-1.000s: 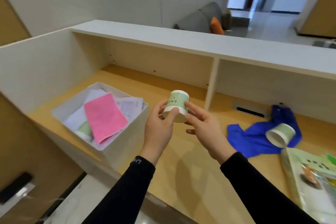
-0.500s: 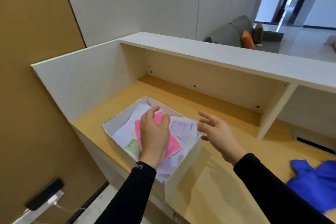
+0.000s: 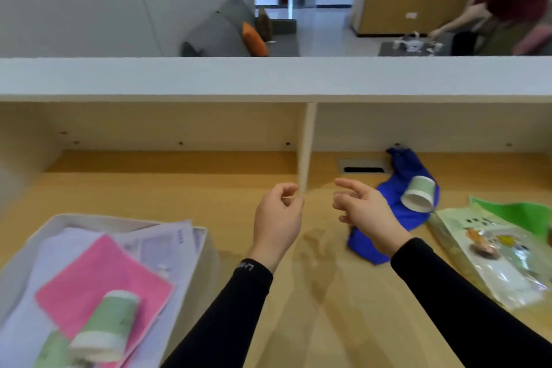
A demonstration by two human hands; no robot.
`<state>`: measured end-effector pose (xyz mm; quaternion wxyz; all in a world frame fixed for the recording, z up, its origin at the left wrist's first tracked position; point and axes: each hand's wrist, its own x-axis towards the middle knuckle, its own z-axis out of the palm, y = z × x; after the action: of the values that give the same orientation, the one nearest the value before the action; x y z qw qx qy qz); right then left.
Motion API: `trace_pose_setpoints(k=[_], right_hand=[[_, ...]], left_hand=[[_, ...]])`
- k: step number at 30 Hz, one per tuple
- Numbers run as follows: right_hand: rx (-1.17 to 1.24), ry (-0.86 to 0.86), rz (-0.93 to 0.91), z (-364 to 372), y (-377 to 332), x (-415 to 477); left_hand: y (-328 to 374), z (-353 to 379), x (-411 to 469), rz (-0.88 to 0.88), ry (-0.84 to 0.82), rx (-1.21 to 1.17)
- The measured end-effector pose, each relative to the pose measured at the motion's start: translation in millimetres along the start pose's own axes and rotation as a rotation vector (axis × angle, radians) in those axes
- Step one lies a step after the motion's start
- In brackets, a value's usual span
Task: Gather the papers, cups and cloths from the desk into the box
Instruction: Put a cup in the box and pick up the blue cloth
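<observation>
The white box (image 3: pixel 206 251) stands at the lower left with white papers (image 3: pixel 167 245), a pink cloth (image 3: pixel 101 284) and a green paper cup (image 3: pixel 104 326) lying in it; a second green cup (image 3: pixel 49 352) shows at the bottom edge. On the desk to the right a blue cloth (image 3: pixel 388 233) lies crumpled with another green cup (image 3: pixel 418 193) on its side on top. My left hand (image 3: pixel 277 221) hovers over the desk's middle, fingers loosely curled, holding nothing. My right hand (image 3: pixel 364 212) is empty with fingers apart, just left of the blue cloth.
A printed plastic bag (image 3: pixel 493 254) lies at the right edge of the wooden desk (image 3: pixel 313 308). A white divider (image 3: pixel 307 143) and a shelf (image 3: pixel 268 78) stand behind. A cable slot (image 3: pixel 363 169) sits in the desk. A person bends over a table far back right.
The cup my left hand carried now lies in the box. Both hands have come away from the box toward the desk's middle and right, and the view has swung right.
</observation>
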<state>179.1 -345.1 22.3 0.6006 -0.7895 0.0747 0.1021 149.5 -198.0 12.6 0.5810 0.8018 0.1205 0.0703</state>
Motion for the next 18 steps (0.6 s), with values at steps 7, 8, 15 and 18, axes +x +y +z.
trace_pose_setpoints(k=[7,8,15,18], right_hand=[[0.043,0.245,0.106,-113.7,43.4,41.4],[0.055,0.275,0.111,-128.1,48.2,49.2],[-0.034,0.316,0.157,-192.7,75.5,105.4],[-0.064,0.295,0.180,-199.2,82.8,130.9]], left_hand=[[17.1,107.4,24.3,-0.073,-0.218,0.095],[19.6,122.1,28.1,-0.085,-0.243,0.114],[34.9,217.7,49.1,-0.294,-0.423,-0.049],[38.2,245.7,55.2,-0.393,-0.501,-0.145]])
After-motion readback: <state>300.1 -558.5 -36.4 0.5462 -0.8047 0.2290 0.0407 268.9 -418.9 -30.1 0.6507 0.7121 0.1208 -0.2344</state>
